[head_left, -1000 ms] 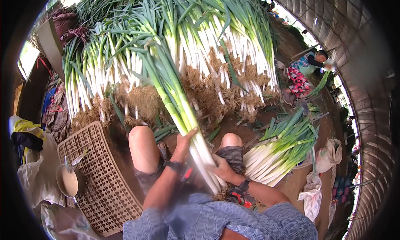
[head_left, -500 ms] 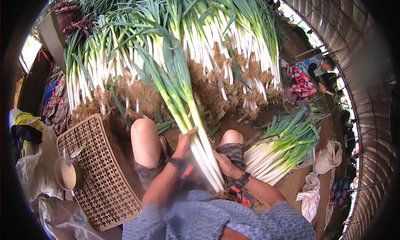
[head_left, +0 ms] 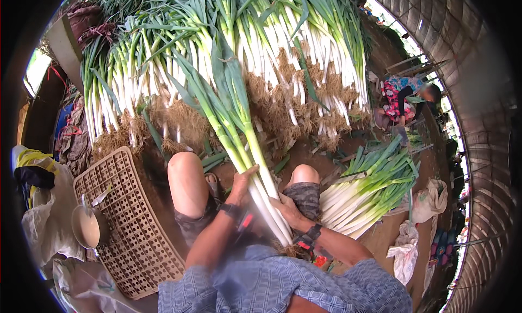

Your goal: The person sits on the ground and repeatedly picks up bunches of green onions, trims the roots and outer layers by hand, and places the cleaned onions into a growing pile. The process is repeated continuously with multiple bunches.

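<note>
Between my knees slant a few long leeks (head_left: 251, 150), green leaves pointing away and rooted white ends near my lap. My left hand (head_left: 241, 183) is closed round their stalks where the green turns white. Lower on the white shanks, my right hand (head_left: 291, 212) grips them from the right side, its fingers partly hidden. A large heap of unsorted leeks (head_left: 217, 68) with brown roots fills the far ground. To the right of my knee lies a bundle of cleaned leeks (head_left: 364, 199), white ends toward me.
A brown plastic crate (head_left: 130, 220) lies at the left, with a round pan (head_left: 88, 226) on it. White plastic sacks (head_left: 51, 204) lie beyond it. Another person (head_left: 402, 101) crouches at the far right. A pale bag (head_left: 429, 201) stands beside the cleaned bundle.
My right hand has moved slightly up along the leek shanks, while my left hand keeps its place. At the far right, the other person has bent further forward.
</note>
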Demonstrator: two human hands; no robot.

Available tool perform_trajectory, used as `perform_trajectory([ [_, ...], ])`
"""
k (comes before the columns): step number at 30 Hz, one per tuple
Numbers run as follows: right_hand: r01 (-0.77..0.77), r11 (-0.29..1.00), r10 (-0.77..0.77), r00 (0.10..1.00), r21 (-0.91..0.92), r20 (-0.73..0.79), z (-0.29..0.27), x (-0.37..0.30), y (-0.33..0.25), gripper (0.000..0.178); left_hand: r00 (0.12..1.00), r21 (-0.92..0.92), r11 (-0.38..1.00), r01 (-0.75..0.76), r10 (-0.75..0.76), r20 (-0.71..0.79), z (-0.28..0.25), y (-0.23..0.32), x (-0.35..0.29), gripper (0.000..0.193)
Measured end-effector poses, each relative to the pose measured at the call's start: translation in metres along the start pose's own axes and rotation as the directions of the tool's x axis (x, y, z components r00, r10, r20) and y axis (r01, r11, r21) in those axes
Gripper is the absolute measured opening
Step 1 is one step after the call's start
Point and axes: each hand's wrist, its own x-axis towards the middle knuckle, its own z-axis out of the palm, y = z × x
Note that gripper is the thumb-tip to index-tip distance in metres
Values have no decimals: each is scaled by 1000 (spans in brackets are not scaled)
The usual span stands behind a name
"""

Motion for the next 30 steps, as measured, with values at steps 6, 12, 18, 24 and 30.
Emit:
perform_trajectory([
  [6,-23,992,30,998,-123,52,-6,-34,-2,44,997,-70,997,-13,18,74,-25,-12,22,35],
  [12,209,897,-214,976,-390,32,8,-64,-12,54,983,-147,987,66,-39,177,-10,-1,9,38],
  [18,133,882,-67,985,-453,159,-14,-60,-15,59,984,-73,996,53,-40,173,-4,3,2,38],
  [24,93,807,154,920,-584,360,-34,-18,-63,54,974,-70,998,-9,25,227,8,14,-14,35],
  [30,219,871,-189,976,-439,111,-47,96,-130,37,978,51,993,-111,100,183,14,10,-13,33],
])
